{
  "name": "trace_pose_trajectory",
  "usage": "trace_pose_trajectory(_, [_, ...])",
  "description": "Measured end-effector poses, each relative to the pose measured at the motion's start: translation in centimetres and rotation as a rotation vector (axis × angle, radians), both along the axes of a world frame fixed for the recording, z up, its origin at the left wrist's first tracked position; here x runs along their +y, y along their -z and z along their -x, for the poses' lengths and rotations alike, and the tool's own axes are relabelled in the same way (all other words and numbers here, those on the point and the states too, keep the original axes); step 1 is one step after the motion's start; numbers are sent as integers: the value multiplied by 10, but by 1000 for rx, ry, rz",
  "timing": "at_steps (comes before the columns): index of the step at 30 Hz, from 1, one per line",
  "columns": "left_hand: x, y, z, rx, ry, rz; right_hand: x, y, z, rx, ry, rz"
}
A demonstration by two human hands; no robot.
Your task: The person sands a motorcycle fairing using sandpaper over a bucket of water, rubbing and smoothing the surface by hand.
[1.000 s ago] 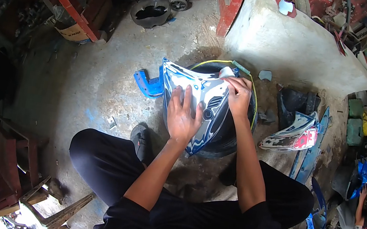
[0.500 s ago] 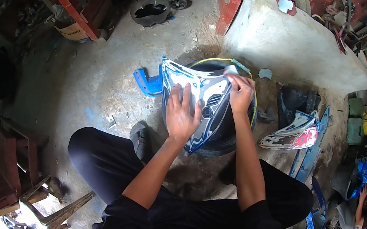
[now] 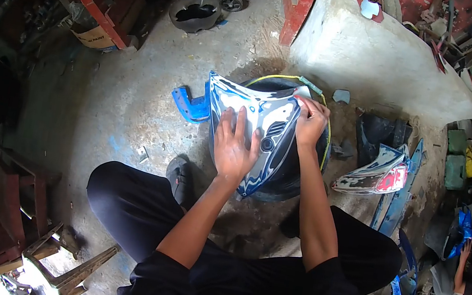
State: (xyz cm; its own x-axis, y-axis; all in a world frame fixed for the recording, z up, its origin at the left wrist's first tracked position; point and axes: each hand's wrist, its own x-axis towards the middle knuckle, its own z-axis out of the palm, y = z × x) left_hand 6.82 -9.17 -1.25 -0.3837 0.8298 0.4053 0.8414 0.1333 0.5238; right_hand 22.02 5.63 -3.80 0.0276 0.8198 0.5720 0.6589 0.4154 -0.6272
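Our left hand (image 3: 235, 152) lies open, fingers spread, on the patchy panel (image 3: 277, 114) over a round black support (image 3: 298, 178) — our right hand (image 3: 312, 123) pinches a pale pad (image 3: 303, 91) at the panel's two o'clock corner — with a blue piece (image 3: 192, 110) toward nine.

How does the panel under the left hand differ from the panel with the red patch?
The held panel lies over a round black tub; the red-patched panel lies untouched to its right. The held panel shows dark slots; the red-patched panel shows a red area. Both have patchy white and blue surfaces.
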Motion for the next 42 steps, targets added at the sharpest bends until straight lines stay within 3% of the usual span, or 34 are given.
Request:
trace_pose_trajectory(3, [-1,2,1,-10,-11,4,-5,-7,0,-103,-203,-63])
trace_pose_trajectory(7, [-1,3,0,-12,-4,26,-5,-6,2,-18,-62,-33])
trace_pose_trajectory(9, [-1,1,1,-21,-4,30,-6,-9,2,-14,-181,-39])
trace_pose_trajectory(13, [-1,0,0,-20,-2,37,-4,-6,3,13,-9,0])
trace_pose_trajectory(15, [-1,1,1,-20,2,42,-8,-9,4,-11,-258,-9])
trace_pose_trajectory(17, [-3,2,-1,-26,5,34,-11,-7,3,-64,-218,-21])
trace_pose_trajectory(19, [-1,1,0,-8,-1,23,-4,3,6,70,24,20])
trace_pose_trajectory(23, [0,0,0,-35,-3,28,-12,-9,4,-76,-103,-17])
trace_pose_trajectory(25, [-1,1,0,-14,1,14,-6,-5,-2,-45,-25,-4])
trace_pose_trajectory(28, [-2,-2,1,-25,-1,29,-5,-8,2,-53,-194,-48])
trace_pose_trajectory(32, [-2,-2,-3,-28,-7,34,-2,6,3,-17,56,-24])
trace_pose_trajectory(36, [-3,-5,2,-21,-15,48,-11,-10,2,-113,-210,-80])
trace_pose_trajectory(37, [-2,-5,-1,-24,-14,52,-10,-8,-2,-118,-208,-89])
trace_pose_trajectory(39, [-2,-4,-2,-15,-12,33,-8,-6,1,-74,34,-24])
trace_pose_trajectory(42, [-3,-3,-1,-57,-11,57,-12,-11,6,-69,-104,-34])
